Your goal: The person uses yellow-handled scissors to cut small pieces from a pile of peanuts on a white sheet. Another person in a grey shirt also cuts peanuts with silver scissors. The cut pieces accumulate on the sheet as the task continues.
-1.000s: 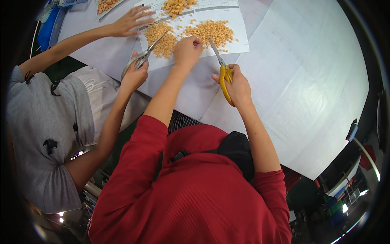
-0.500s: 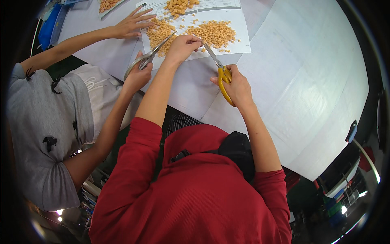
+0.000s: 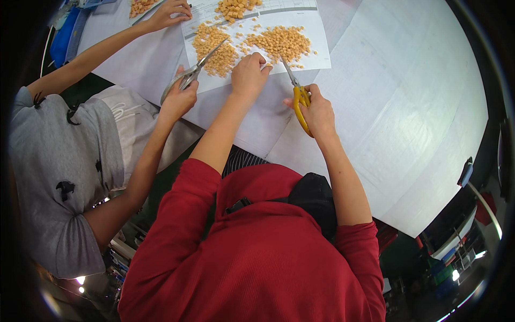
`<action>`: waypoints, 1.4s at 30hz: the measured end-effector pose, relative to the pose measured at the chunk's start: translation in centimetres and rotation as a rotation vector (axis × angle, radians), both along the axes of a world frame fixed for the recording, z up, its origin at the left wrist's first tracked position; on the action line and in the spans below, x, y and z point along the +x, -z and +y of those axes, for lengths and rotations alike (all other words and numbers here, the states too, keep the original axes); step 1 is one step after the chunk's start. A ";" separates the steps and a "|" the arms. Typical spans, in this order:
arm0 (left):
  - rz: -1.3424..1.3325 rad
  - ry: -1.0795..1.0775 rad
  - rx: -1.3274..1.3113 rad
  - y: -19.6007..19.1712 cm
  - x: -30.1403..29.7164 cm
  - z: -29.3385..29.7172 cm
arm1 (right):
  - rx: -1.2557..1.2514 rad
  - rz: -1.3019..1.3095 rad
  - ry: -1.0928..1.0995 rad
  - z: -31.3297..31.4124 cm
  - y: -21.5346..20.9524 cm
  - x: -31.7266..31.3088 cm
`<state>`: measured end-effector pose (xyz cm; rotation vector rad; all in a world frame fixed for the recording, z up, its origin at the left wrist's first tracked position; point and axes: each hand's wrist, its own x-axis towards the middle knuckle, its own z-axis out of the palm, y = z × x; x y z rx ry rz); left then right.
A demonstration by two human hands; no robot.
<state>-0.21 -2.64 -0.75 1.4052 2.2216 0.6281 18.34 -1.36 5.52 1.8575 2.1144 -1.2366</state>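
Scissors [image 3: 298, 99], yellow-handled, sit clamped in our right hand [image 3: 317, 110]; our left hand [image 3: 248, 75], grip curled shut, rests beside three orange cube piles [image 3: 281, 43] on one paper sheet [image 3: 322, 51]; a co-worker holds second scissors [image 3: 190, 75].

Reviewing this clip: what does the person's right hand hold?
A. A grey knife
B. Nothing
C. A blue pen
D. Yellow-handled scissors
D: the right hand grips yellow-handled scissors, blades pointing toward the orange pieces on the white sheet.

Co-worker's hand [image 3: 179, 99] w/ scissors [image 3: 194, 70] crowds left, bare table [image 3: 407, 107] open right
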 end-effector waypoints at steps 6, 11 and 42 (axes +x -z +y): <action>0.364 0.117 -0.036 0.0 0.7 0.2 | -0.045 0.028 0.057 0.0 -0.4 -0.1; -0.791 -0.383 -0.088 -1.5 -1.0 0.8 | -0.026 0.107 0.025 -0.9 -1.0 -0.7; -1.421 -0.790 0.037 -2.2 1.4 1.5 | 0.094 0.056 -0.002 -1.1 -0.5 -1.4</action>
